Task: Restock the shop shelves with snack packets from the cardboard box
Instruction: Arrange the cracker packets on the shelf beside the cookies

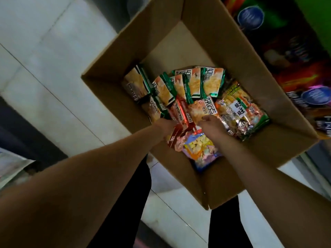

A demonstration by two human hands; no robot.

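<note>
While both arms are reaching into the box (pixel 114 56), the left hand (pixel 165 126) is gripping red packets (pixel 180 120) near its front wall; the right hand (pixel 212 126) is pinching an orange packet (pixel 200 110) beside them. Picking step; lifting out and carrying to shelves is coming next.

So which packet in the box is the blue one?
The packet nearest the person, lying between the two wrists at the box's near end. It alone has blue and purple edging; the others are green, red or orange.
</note>
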